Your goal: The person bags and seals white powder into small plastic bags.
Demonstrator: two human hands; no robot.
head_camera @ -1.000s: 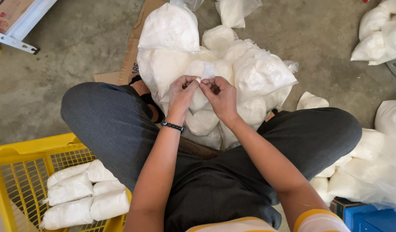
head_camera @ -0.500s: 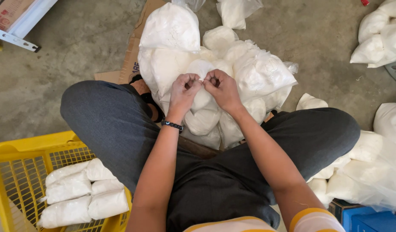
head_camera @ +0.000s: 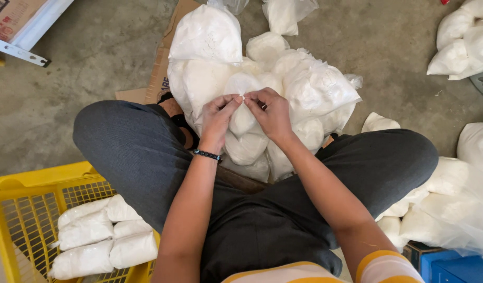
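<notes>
left hand: raised over the lap, fingers pinched shut on the twisted top of a small bag of white powder; a dark beaded bracelet sits on the wrist.
right hand: facing the left hand, fingers closed on the same twisted top, fingertips of both hands touching at the knot.
small bag of white powder: clear plastic, rounded and full, hanging just below the two hands, in front of the pile and between the knees.
pile of bags: many like bags of white powder heaped on the floor just beyond the hands, one large flat one on top at the left.
cardboard: a brown sheet lying under the left edge of the pile.
yellow crate: plastic mesh, beside the person's left knee, holding several filled bags laid side by side.
more bags: a group at the upper right on the concrete floor, and others by the right knee.
blue container: a corner shows at the lower right.
person: sits cross-legged in dark grey trousers.
</notes>
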